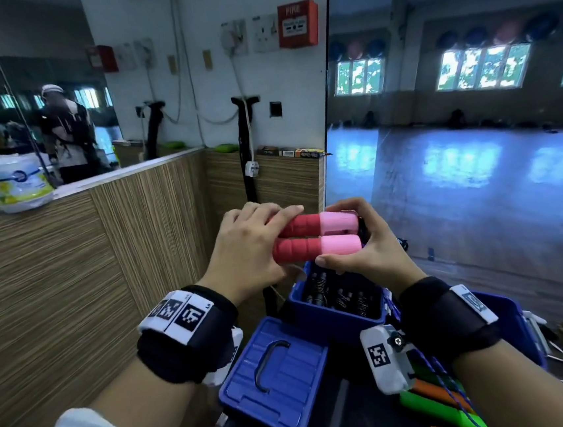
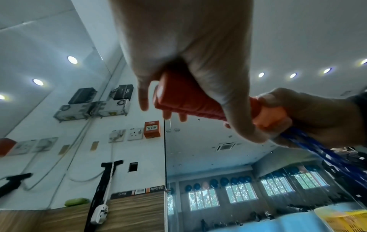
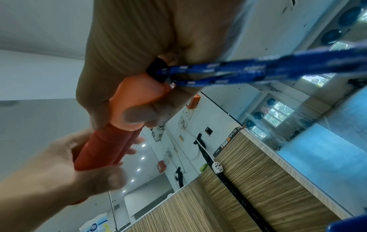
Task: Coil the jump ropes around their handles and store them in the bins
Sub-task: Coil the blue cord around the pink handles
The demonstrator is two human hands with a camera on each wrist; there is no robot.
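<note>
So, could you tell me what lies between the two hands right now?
The pair of red and pink handles, side by side: the left hand holds the red ends, the right hand the pink ends. The head view shows it best.

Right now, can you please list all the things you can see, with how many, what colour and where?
jump rope handles: two, red grips with pink ends, side by side, held above the open bin
rope: blue, runs out from the pink ends
open bin: one, blue, below the handles, dark coiled ropes inside
bin lid: one, blue, black handle, nearer than the open bin
other handles: green and orange, bottom right
fire alarm box: one, red, on the white wall
plastic bag: one, white, on the ledge, left
left hand: grips the red ends
right hand: grips the pink ends
</note>
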